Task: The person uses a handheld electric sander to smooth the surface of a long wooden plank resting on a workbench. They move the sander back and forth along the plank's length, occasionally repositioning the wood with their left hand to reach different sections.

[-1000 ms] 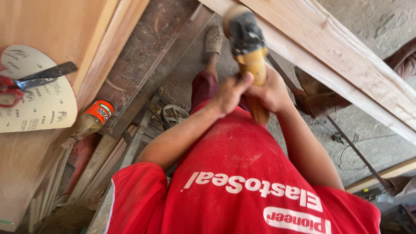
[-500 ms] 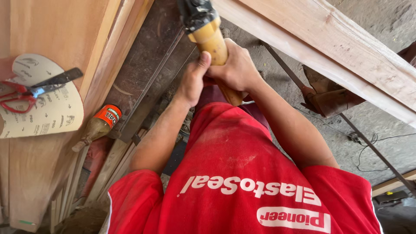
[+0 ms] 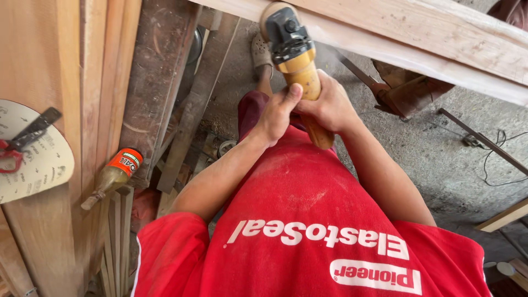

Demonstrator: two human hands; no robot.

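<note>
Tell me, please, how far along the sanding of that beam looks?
Done: hard to judge; the beam looks pale with dust near the disc. In hand: both hands, left and right, grip the sander against its edge. Left: the beam's length to the right.

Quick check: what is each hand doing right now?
Left hand: closed on the yellow grinder.
Right hand: closed on the same grinder.

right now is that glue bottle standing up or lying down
Lying down. The glue bottle rests on its side on the wooden boards, its orange-labelled base up toward the right and its nozzle pointing down-left.
</note>
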